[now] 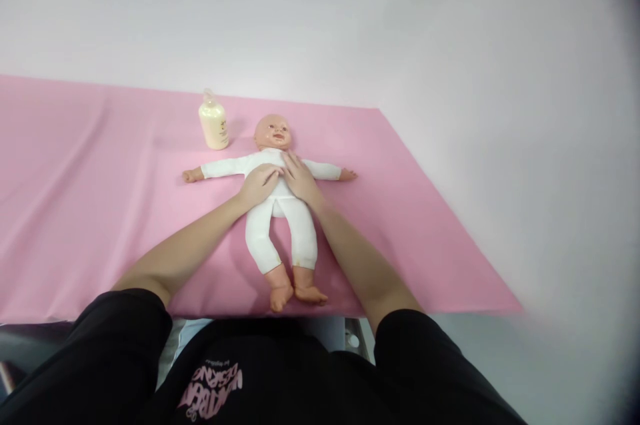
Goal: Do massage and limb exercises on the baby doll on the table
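A baby doll point(283, 190) in white cloth lies on its back, head away from me, arms spread wide and legs toward me. My left hand point(259, 185) rests flat on the left side of its torso, fingers pointing inward. On the right side of the chest lies my right hand point(301, 180), its fingers stretched out toward the doll's neck. The fingertips of both hands come close together at the middle of the torso. Neither hand grips anything. Part of the doll's torso is hidden beneath them.
A pale yellow pump bottle point(215, 124) stands left of the doll's head. Pink cloth point(400, 238) covers the table, whose right edge slants toward the near right corner. A white wall point(320, 18) rises behind it.
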The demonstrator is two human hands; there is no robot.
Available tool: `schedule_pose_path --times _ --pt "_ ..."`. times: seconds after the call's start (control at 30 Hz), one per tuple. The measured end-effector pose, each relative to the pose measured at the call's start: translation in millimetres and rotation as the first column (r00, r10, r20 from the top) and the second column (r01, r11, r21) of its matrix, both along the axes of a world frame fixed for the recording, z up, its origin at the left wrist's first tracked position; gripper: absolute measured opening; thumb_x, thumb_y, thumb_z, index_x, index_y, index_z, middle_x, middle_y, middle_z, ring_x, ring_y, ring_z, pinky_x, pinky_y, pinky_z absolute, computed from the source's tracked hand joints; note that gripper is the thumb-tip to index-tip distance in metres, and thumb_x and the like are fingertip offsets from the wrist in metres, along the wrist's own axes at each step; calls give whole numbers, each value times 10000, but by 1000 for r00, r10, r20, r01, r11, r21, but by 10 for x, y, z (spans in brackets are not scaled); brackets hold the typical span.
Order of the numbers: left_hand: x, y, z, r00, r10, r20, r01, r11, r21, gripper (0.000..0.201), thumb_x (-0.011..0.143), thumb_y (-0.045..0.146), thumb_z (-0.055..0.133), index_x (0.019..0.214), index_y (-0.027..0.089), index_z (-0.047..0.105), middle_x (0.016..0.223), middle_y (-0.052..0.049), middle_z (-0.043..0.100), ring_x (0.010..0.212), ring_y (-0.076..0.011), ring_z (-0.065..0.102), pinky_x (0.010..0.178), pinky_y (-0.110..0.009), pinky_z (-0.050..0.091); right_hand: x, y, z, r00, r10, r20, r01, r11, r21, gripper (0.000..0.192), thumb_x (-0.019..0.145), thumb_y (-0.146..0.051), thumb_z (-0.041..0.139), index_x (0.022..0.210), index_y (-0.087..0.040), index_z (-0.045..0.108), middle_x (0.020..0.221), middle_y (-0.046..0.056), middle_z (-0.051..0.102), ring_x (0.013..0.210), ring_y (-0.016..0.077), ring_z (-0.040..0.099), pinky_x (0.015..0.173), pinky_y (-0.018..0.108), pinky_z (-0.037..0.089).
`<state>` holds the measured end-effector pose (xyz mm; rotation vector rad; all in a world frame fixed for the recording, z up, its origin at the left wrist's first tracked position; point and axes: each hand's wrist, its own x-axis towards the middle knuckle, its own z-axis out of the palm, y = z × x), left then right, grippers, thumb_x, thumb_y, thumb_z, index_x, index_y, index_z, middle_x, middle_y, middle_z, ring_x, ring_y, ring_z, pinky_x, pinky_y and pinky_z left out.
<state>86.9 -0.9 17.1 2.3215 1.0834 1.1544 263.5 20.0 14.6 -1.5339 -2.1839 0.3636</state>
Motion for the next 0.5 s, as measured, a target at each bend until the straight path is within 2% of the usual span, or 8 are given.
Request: schedule_pose_path --times 0.17,0.3,0.4,0.5 --pt "-42 111 -80 983 167 -73 -166 986 11 438 1002 293 371 1324 105 600 1423 -176 619 1375 -269 540 1214 -457 380 -162 -182 -12 982 -175 76 174 985 23 653 1048 -403 312 1592 -43 292 1635 249 351 1530 378 337 1221 563 313" --pt "-64 114 -76 963 166 -212 -182 982 -55 521 1031 311 296 1462 133 527 1591 -129 474 1534 -258 359 1283 -474 253 -375 -439 43 956 -249 155 251 968 9 703 1032 -378 330 1584 49 247 1621 341 304 1518 463 326 1208 610 299" --pt "-77 86 -32 945 88 -316 -122 989 -89 562 1042 341 261 1524 146 472 1629 -106 418 1576 -262 264 1294 -506 196 -489 -543 94 959 -193 208 198 980 -4 711 1005 -318 350 1592 63 223 1657 328 223 1550 483 237 1235 642 225" --pt "-86 77 7 932 22 -363 -56 995 -83 606 1040 366 265 1580 115 378 1660 -129 350 1576 -241 266 1303 -479 171 -445 -465 134 981 -49 188 55 998 -26 718 980 -275 340 1610 36 194 1702 242 162 1591 424 146 1272 613 170"
